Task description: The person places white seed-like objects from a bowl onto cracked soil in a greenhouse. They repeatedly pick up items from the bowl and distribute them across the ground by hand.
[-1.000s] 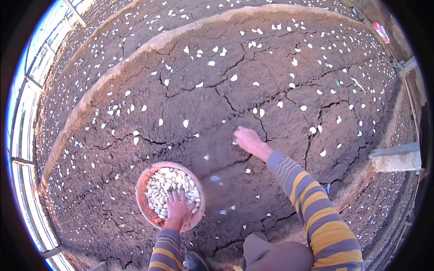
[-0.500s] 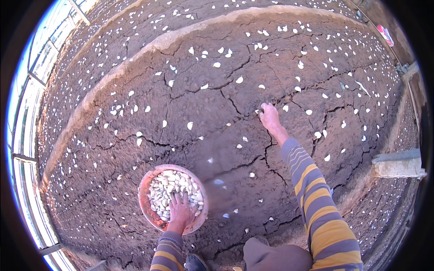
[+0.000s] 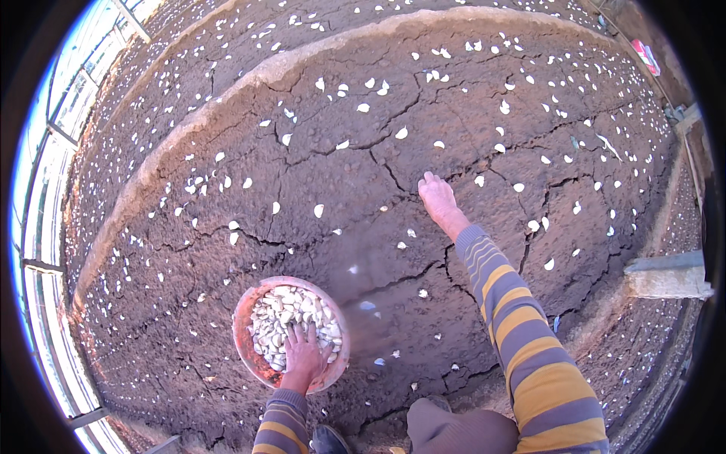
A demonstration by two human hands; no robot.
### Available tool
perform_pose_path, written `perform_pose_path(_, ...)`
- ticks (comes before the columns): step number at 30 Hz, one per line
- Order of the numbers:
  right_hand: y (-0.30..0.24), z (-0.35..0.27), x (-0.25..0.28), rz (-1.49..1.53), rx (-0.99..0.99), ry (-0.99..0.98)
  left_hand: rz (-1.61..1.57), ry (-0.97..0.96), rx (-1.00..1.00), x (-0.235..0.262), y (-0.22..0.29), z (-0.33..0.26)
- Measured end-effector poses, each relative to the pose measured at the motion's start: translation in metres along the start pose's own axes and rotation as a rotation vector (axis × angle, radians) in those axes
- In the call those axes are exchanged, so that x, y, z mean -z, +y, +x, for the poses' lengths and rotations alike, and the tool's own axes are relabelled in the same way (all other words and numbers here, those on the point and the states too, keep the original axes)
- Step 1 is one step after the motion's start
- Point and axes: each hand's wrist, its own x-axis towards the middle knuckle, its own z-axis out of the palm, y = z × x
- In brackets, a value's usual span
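While my left hand (image 3: 305, 359) spreads on cloves (image 3: 281, 313) in a tub (image 3: 262, 370), I cannot tell if my right hand (image 3: 439, 201) holds anything; the red-and-white packet (image 3: 646, 58) is unreadable.

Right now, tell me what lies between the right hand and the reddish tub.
The head view shows cracked soil with a few white cloves scattered on it.

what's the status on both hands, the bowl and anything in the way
Left hand spread on white cloves in pink bowl. Right hand out at the soil, grip unclear. Soil crack and scattered cloves near right hand.
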Motion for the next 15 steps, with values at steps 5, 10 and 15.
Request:
perform_pose_path(5,0.029,0.003,0.011,0.303,-0.073,0.017,-0.011,0.033,-0.006,-0.001,-0.002,-0.003)
perform_pose_path(10,0.046,-0.026,0.022,0.321,-0.377,0.040,0.016,0.040,0.004,-0.007,-0.005,-0.002)
perform_pose_path(15,0.049,-0.044,-0.001,0.393,-0.319,-0.015,0.017,0.046,-0.013,-0.009,-0.003,0.001)
